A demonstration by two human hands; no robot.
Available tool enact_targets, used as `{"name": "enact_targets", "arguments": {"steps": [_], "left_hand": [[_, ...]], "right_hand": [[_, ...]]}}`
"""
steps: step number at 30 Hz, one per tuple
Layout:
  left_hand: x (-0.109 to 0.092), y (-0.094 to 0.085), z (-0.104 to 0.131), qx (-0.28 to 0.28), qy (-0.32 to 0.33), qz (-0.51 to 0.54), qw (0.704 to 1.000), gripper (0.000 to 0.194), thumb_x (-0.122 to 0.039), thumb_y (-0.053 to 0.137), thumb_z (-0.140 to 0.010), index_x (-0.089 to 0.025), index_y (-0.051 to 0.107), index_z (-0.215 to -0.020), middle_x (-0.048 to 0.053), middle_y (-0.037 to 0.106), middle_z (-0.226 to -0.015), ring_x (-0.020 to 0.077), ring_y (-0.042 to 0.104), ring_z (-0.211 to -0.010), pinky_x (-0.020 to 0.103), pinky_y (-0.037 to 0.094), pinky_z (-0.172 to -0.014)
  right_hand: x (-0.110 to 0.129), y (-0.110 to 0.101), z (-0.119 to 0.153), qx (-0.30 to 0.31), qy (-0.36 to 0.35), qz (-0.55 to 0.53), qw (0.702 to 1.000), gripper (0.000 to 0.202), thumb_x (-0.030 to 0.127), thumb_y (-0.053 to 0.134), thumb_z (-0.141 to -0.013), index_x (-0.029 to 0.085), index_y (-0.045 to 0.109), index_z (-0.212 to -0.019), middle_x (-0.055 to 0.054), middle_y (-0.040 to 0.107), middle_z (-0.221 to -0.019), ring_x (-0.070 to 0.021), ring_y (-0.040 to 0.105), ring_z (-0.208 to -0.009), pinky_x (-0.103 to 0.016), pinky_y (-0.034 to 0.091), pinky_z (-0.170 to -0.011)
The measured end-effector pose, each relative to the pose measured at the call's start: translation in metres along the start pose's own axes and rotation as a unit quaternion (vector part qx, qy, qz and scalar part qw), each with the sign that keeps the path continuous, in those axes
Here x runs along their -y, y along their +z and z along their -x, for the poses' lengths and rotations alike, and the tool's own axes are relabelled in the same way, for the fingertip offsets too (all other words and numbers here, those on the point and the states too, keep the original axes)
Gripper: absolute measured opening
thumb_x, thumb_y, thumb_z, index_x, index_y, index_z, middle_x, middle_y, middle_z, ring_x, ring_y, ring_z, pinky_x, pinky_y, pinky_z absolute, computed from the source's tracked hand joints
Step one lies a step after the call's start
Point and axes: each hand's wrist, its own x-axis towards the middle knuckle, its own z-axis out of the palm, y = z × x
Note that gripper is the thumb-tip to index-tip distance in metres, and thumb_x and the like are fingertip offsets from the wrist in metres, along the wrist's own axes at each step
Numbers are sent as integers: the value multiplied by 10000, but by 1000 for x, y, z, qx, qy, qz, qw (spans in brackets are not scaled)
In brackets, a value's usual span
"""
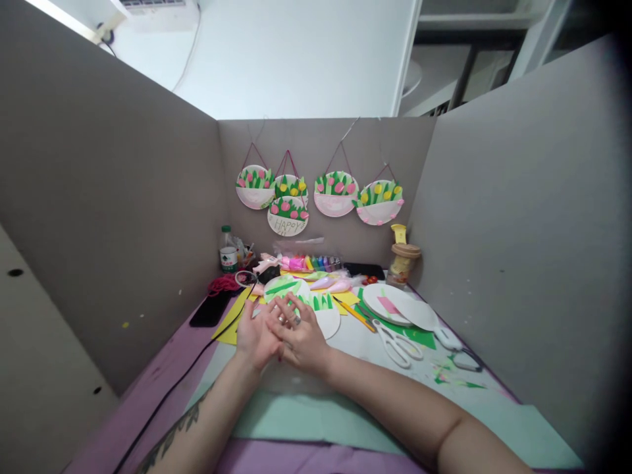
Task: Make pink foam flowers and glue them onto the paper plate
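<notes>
My left hand (257, 339) is turned palm up above the table, its fingers stretched out away from me. My right hand (307, 337), with a ring on one finger, lies across it, its outstretched fingertips touching the left palm and fingers. I see nothing held in either hand, though the overlap partly hides the fingers. Just beyond them lie a paper plate with green paper leaves (287, 287) and a cut plate piece (328, 321) with green strips, both partly covered by my hands.
White scissors (399, 343), a yellow craft knife (360, 316) and stacked paper plates (388, 304) lie to the right. A phone (210, 311) and black cable (185, 375) are left. Flower plates (336, 204) hang on the back panel; a bottle (228, 253) and jar (402, 264) stand below.
</notes>
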Motion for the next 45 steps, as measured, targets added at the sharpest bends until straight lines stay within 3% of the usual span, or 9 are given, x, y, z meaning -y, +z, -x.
{"name": "enact_targets", "arguments": {"steps": [3, 8, 13, 18, 23, 28, 33, 37, 45], "left_hand": [[-2, 1, 1, -15, 44, 6, 999, 703, -623, 295, -908, -159, 344, -1433, 181, 517, -1378, 301, 582, -1174, 465, 499, -944], [1, 4, 2, -13, -13, -4, 1000, 763, -626, 290, -902, -75, 341, -1427, 233, 546, -1318, 330, 589, -1156, 480, 497, -938], [-1, 3, 2, -25, 48, 10, 998, 657, -594, 313, -916, -151, 363, -1399, 198, 542, -1342, 297, 621, -1111, 468, 522, -899], [1, 6, 4, -19, -25, -6, 999, 753, -619, 277, -908, -57, 355, -1403, 250, 571, -1271, 336, 614, -1110, 507, 500, -919], [-2, 5, 4, -28, 40, 5, 999, 671, -593, 298, -920, -152, 338, -1423, 192, 550, -1332, 297, 609, -1129, 477, 505, -923], [0, 5, 3, -25, -19, -8, 999, 723, -608, 315, -904, -90, 358, -1406, 239, 572, -1277, 343, 609, -1119, 526, 485, -938], [0, 4, 3, -29, 37, -3, 999, 681, -583, 305, -923, -123, 329, -1425, 190, 579, -1298, 318, 594, -1153, 495, 469, -976], [1, 4, 4, -13, -22, -8, 1000, 696, -593, 317, -914, -98, 368, -1399, 222, 562, -1304, 341, 580, -1170, 514, 447, -991], [1, 6, 5, -17, 13, -19, 1000, 678, -592, 318, -915, -118, 393, -1394, 192, 538, -1349, 339, 577, -1171, 489, 485, -955]], "right_hand": [[3, 0, 2, 1, -25, -9, 1000, 514, 577, 584, -826, 293, 610, -1254, -82, 336, -1525, -354, 214, -1378, -492, 315, -1014], [3, -2, -1, 18, -13, -4, 1000, 519, 556, 571, -842, 295, 583, -1291, -80, 323, -1533, -365, 220, -1369, -506, 302, -1016], [3, -3, 0, 17, -26, -7, 1000, 583, 619, 591, -806, 274, 596, -1275, -94, 336, -1525, -366, 223, -1368, -494, 315, -1007], [2, -1, -2, 21, -11, 3, 1000, 548, 580, 566, -835, 294, 572, -1302, -84, 358, -1515, -365, 259, -1345, -523, 302, -1008], [5, 0, 1, 11, -28, -7, 1000, 596, 642, 538, -828, 273, 578, -1294, -83, 371, -1508, -358, 237, -1357, -511, 301, -1018], [6, 1, -2, 18, -6, -8, 1000, 590, 617, 518, -848, 271, 555, -1324, -84, 375, -1507, -366, 254, -1343, -534, 295, -1017], [8, 0, 0, 20, -23, -23, 999, 627, 655, 513, -835, 265, 554, -1323, -72, 362, -1516, -352, 228, -1364, -518, 294, -1038], [6, 1, -1, 37, 2, -19, 999, 613, 610, 531, -842, 265, 530, -1348, -77, 336, -1529, -365, 228, -1359, -542, 295, -1031], [8, 0, 1, 43, -25, -25, 998, 664, 641, 553, -815, 259, 518, -1357, -79, 331, -1531, -365, 220, -1364, -544, 285, -1050]]}}
